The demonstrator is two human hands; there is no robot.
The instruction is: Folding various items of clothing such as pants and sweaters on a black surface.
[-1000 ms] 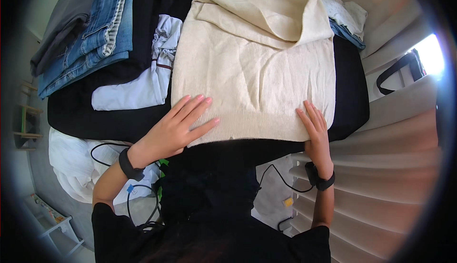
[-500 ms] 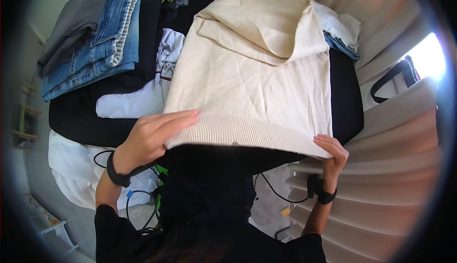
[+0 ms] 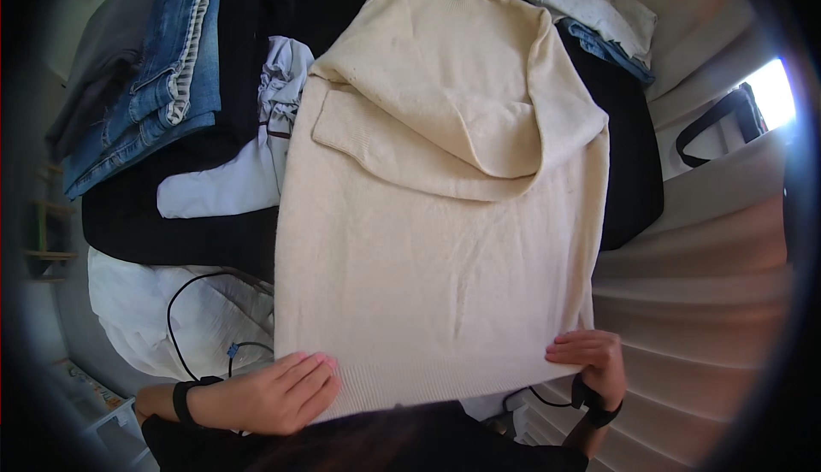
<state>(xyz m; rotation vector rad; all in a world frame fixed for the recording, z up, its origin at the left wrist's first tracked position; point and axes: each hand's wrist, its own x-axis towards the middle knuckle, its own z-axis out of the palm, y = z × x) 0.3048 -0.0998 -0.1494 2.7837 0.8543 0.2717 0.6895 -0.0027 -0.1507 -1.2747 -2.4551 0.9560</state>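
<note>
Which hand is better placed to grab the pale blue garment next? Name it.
Probably the left hand, holding the cream sweater nearer the pale blue garment than the right hand does.

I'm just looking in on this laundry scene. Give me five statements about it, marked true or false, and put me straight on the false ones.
1. The left hand and right hand both hold the near edge of the cream sweater. True.
2. The sweater is bright green. False: it is cream.
3. Folded blue jeans lie at upper left, beside a grey garment. True.
4. A curtain hangs only on the left. False: the pale curtain hangs on the right.
5. White cloth lies at upper right, on blue fabric. True.
</note>
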